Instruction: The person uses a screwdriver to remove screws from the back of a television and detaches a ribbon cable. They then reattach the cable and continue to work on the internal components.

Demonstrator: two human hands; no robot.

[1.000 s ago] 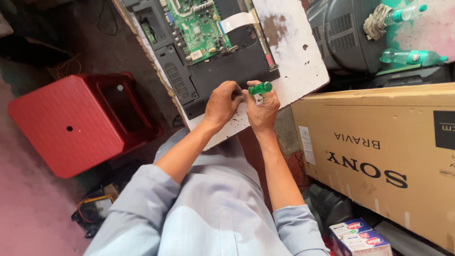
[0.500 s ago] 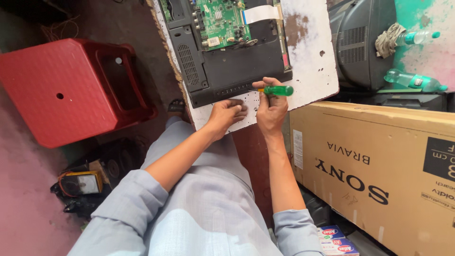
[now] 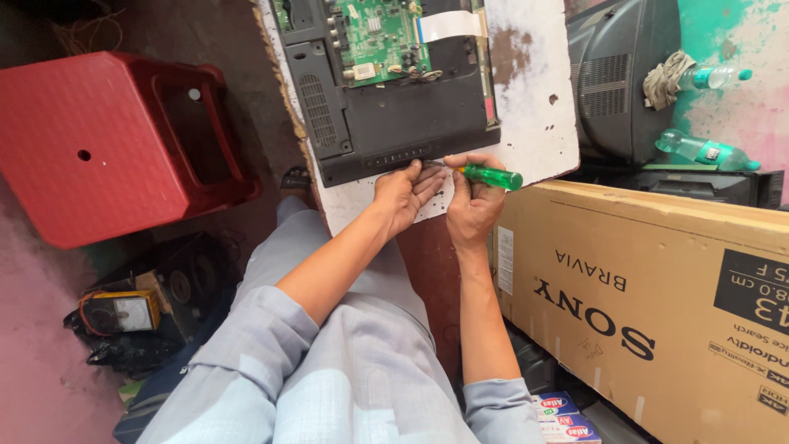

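At a cluttered repair bench, I look down on my right hand [image 3: 475, 197] closed round a green-handled screwdriver [image 3: 485, 175], its tip pointing left to the lower edge of a black panel [image 3: 411, 115]; my left hand [image 3: 404, 191] lies flat with fingers spread, fingertips touching that same edge just beside the tip, clamped on nothing; whether the tip sits in a screw I cannot tell, since the fingers hide it.

The panel lies on a white, chipped board [image 3: 534, 107], above both hands, with a green circuit board [image 3: 380, 37] and a white ribbon cable [image 3: 448, 25] bared at its upper part; I judge it stiff but light, its plastic shell prone to crack and the circuit board fragile, so I would take it by the outer edges, never by the board or cable; the screwdriver is hard and light, its smooth handle a little slippery, best held at mid-handle as it is now.

A red stool [image 3: 107, 140] stands to the left, a cardboard box [image 3: 657, 296] to the right, a yellow meter [image 3: 123, 312] low at left, plastic bottles [image 3: 707, 152] beyond.
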